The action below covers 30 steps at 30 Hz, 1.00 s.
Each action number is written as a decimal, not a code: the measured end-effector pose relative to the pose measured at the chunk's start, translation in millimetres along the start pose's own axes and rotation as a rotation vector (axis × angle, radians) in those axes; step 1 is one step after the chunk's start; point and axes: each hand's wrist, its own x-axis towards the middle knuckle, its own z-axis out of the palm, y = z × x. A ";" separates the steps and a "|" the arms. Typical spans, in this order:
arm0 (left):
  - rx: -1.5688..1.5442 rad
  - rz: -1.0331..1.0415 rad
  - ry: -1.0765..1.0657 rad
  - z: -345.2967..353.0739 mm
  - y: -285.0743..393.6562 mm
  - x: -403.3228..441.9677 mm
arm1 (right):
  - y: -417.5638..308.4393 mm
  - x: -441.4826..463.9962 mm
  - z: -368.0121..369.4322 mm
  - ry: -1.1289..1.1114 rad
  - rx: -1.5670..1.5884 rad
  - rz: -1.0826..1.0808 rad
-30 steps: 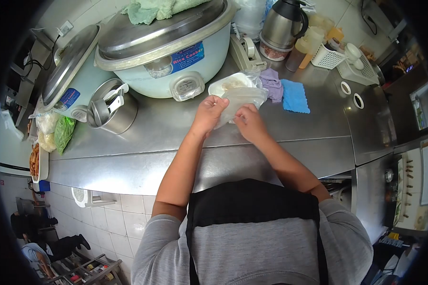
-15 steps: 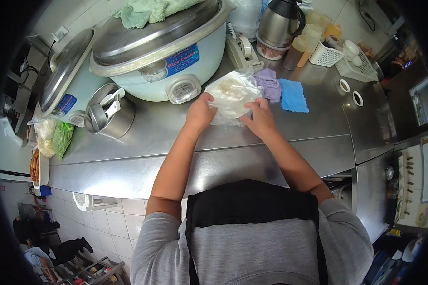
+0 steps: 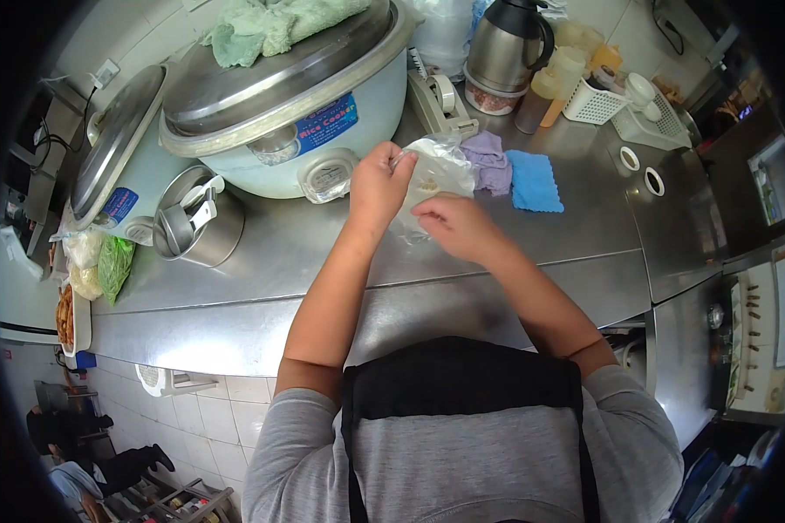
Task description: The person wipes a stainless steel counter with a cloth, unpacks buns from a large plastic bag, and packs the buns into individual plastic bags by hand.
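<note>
A clear plastic bag (image 3: 449, 166) with something pale inside, specked with brown, is in front of me on the steel counter. My left hand (image 3: 380, 187) is closed on the bag's left side, with a bit of crumpled plastic showing by its thumb. Low at the bag's front edge, my right hand (image 3: 455, 225) has its fingers curled in toward the plastic; the fingertips are partly hidden. A purple cloth (image 3: 488, 163) touches or nearly touches the bag's right side, and a blue cloth (image 3: 535, 181) lies beyond it.
A large rice cooker (image 3: 279, 131) stands behind my left hand, a second cooker (image 3: 118, 157) farther left. A metal pot (image 3: 222, 231) holds scoops. At the back are a tape dispenser (image 3: 436, 105), a steel jug (image 3: 504, 44), sauce bottles (image 3: 541, 96) and a white basket (image 3: 595, 103).
My left hand has risen and closed on the plastic. The right hand has moved left and its fingers have curled. The pale shape in the bag is now largely covered by my hands.
</note>
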 end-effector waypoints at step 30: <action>0.419 0.078 -0.530 27.0 17.5 -28.2 | 48.1 44.3 0.9 -0.202 -0.696 0.347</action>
